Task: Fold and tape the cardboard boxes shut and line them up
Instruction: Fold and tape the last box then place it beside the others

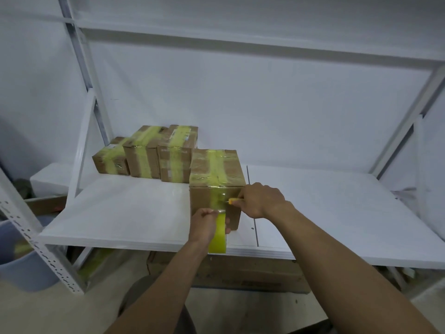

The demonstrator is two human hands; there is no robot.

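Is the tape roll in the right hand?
No, the left hand grips the tape roll, while the right hand holds a yellow-handled cutter.

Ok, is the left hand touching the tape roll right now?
Touching. The head view shows the left hand gripping the yellow tape roll, fingers curled round its upper part.

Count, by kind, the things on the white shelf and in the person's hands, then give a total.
Cardboard boxes: 4
Tape roll, held in the left hand: 1
Yellow-handled cutter, held in the right hand: 1
Total: 6
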